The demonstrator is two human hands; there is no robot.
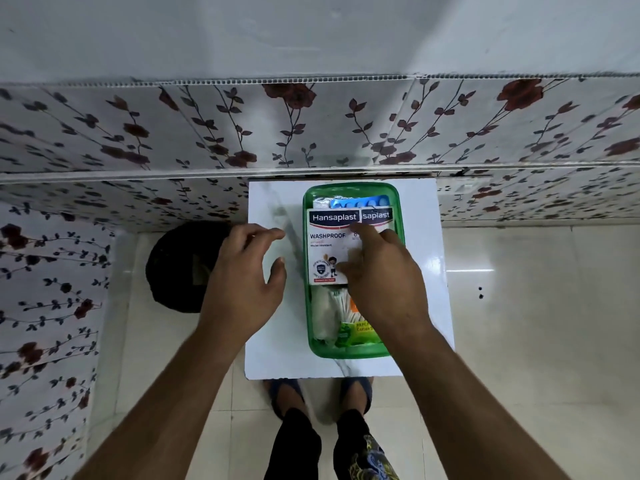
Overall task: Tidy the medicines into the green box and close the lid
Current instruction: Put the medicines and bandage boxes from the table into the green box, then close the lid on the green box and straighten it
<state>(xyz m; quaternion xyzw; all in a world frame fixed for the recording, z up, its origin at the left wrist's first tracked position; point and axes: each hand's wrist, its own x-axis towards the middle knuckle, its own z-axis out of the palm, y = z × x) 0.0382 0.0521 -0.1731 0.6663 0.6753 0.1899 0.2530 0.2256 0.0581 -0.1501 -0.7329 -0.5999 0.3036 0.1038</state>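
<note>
The green box stands open on a small white table, right of its middle. Two white Hansaplast plaster packs lie in it, one overlapping the other. A blue blister strip shows at the far end. A white wrapped roll and a green cotton swab pack fill the near end. My right hand rests fingers-down on the plaster packs inside the box. My left hand hovers over the table left of the box, fingers apart and holding nothing. I see no lid.
A black round object sits on the floor left of the table. A flower-patterned wall runs right behind the table. My feet stand at the table's near edge on pale floor tiles.
</note>
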